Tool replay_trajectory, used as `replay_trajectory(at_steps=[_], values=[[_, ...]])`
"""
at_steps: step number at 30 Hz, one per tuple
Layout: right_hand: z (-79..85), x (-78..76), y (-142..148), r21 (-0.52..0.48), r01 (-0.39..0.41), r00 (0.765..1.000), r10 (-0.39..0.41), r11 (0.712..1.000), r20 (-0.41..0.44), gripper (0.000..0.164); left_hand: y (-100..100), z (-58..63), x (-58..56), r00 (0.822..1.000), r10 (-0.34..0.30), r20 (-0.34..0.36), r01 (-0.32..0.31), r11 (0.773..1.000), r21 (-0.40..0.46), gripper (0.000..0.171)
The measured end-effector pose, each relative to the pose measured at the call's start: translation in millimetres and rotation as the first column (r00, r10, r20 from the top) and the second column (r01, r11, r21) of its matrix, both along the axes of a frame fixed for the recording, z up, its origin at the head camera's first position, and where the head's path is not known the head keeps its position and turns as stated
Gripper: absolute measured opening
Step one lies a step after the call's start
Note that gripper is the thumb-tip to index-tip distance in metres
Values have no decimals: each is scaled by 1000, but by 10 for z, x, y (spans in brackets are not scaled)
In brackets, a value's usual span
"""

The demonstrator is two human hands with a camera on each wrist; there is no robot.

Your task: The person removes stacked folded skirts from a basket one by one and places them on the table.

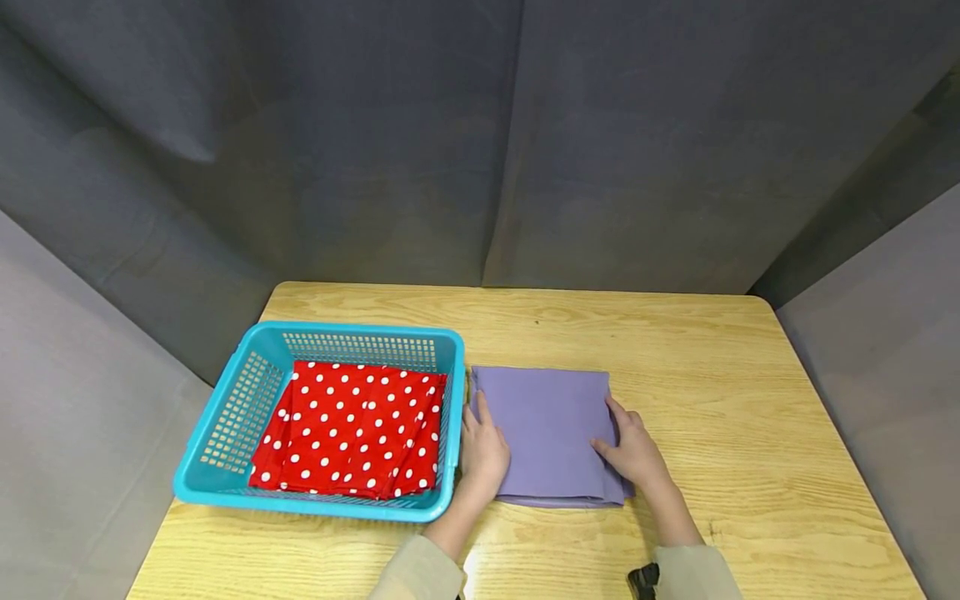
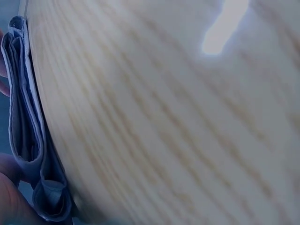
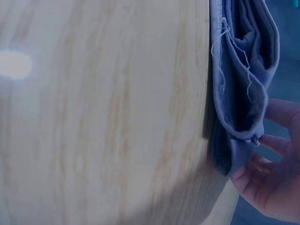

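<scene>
A folded purple cloth [image 1: 551,433] lies flat on the table, its stacked layers showing along the edges in both wrist views. My left hand [image 1: 483,454] holds the cloth's left edge, beside the basket wall; only parts of its fingers [image 2: 11,199] appear in the left wrist view. At the opposite edge, my right hand [image 1: 633,450] grips the cloth with the thumb on top and fingers along the side. The right wrist view shows these fingertips [image 3: 239,173] against the folded layers and a loose thread.
A blue plastic basket [image 1: 318,504] stands close on the left, holding a folded red cloth with white dots [image 1: 345,425]. The wooden table [image 1: 750,433] extends to the right. Dark curtains [image 1: 390,167] hang behind it.
</scene>
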State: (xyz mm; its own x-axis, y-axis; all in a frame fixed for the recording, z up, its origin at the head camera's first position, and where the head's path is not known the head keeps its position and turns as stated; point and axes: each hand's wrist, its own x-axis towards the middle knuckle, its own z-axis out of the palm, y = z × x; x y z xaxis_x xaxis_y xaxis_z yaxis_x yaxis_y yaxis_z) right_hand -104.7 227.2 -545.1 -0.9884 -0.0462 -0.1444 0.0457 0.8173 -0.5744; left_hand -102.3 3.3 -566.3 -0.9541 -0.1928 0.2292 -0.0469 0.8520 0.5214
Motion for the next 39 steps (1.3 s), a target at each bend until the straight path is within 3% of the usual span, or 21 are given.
replay_trajectory(at_steps=[11,16,24,39], values=[[76,33,-20,24,-18,1000,18,1000,4,69,-8,76,24,998,-35,55,37,998,-42,65],[116,34,-28,16,-14,999,15,1000,-39,66,29,208,39,991,-47,125,56,996,-75,68],[218,44,-66,-25,3,997,-5,1000,-83,61,115,469,75,979,-94,179,109,991,-74,67],[303,42,-151,-53,12,992,-19,999,-123,58,34,913,94,982,-191,1,191,980,-52,55]])
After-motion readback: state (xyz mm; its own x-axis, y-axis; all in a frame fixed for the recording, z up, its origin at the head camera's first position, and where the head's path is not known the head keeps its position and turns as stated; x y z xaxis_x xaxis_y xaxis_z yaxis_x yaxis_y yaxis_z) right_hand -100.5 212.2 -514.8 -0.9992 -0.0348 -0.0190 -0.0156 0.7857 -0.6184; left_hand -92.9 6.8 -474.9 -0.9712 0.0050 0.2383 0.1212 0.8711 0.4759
